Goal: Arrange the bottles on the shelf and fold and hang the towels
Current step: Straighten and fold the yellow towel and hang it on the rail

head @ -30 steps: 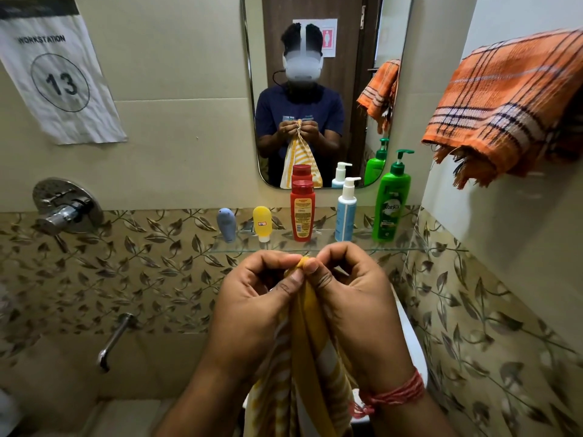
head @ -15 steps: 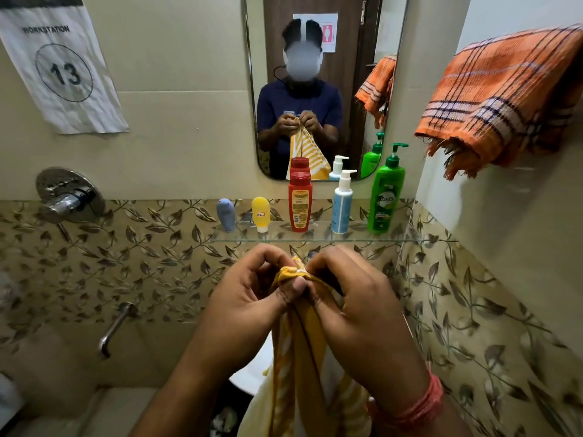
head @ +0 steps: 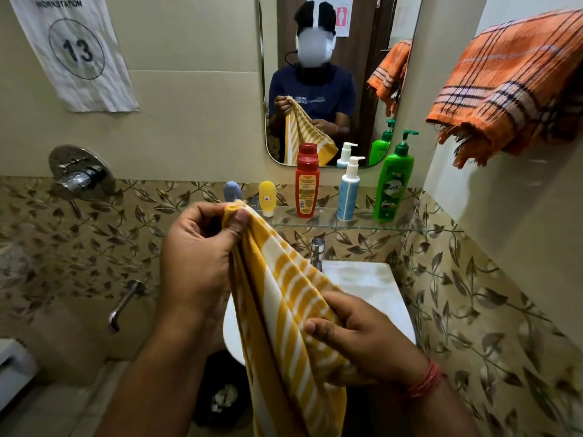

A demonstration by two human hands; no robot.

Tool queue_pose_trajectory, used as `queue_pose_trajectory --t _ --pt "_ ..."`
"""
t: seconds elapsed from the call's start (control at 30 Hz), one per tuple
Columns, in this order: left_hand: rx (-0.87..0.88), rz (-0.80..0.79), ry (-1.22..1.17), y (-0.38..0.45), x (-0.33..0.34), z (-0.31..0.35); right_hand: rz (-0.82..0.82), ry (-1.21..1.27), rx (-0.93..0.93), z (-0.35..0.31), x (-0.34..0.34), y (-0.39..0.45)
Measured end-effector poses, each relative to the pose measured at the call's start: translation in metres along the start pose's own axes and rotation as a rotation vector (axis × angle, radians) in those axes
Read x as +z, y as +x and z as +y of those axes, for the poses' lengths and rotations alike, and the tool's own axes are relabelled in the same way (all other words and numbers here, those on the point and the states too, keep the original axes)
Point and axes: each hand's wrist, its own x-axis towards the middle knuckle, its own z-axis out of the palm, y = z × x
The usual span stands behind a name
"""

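A yellow and white striped towel (head: pixel 284 298) hangs folded lengthwise in front of me. My left hand (head: pixel 198 257) pinches its top corner between thumb and fingers. Lower down, my right hand (head: pixel 356 339) grips the towel's right edge. An orange plaid towel (head: pixel 511 86) hangs on the right wall. On the glass shelf (head: pixel 362 227) stand a small blue-grey bottle (head: pixel 232 191), a small yellow bottle (head: pixel 267 198), a red bottle (head: pixel 307 187), a white and blue pump bottle (head: pixel 348 190) and a green pump bottle (head: pixel 392 181).
A white sink (head: pixel 369 288) with a tap (head: pixel 317 252) sits under the shelf. A mirror (head: pixel 331 74) hangs above it. A shower valve (head: pixel 80 175) and spout (head: pixel 124 302) are on the left wall. A dark bin (head: pixel 225 392) stands on the floor.
My right hand has let go of the towel's top and slid down its right edge. My left hand keeps the top corner and has moved slightly left.
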Motion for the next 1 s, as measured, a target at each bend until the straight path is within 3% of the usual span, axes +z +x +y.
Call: queue_pose_trajectory --t 0.1,0.2,0.43,0.7,0.8,0.9,1.0 --pt "0.041 0.108 -0.021 0.010 -0.008 0.000 -0.097 -0.025 0.080 0.014 -0.004 -0.005" --pt "0.066 0.166 0.007 0.017 -0.020 -0.003 -0.120 -0.300 0.093 0.030 -0.017 -0.011" --pt "0.063 0.285 0.028 0.026 -0.038 -0.014 0.065 -0.778 -0.139 0.037 -0.037 -0.022" --pt "0.045 0.452 0.026 0.043 -0.056 -0.022 0.263 -0.914 -0.333 -0.001 -0.064 -0.043" --pt "0.028 0.455 0.001 0.046 -0.056 -0.024 0.312 -0.975 -0.251 -0.017 -0.078 -0.048" --pt "0.020 0.441 -0.019 0.046 -0.052 -0.030 0.322 -0.885 -0.096 -0.032 -0.083 -0.045" --pt "-0.007 0.495 -0.044 0.049 -0.050 -0.033 0.294 -0.845 -0.063 -0.044 -0.084 -0.038"
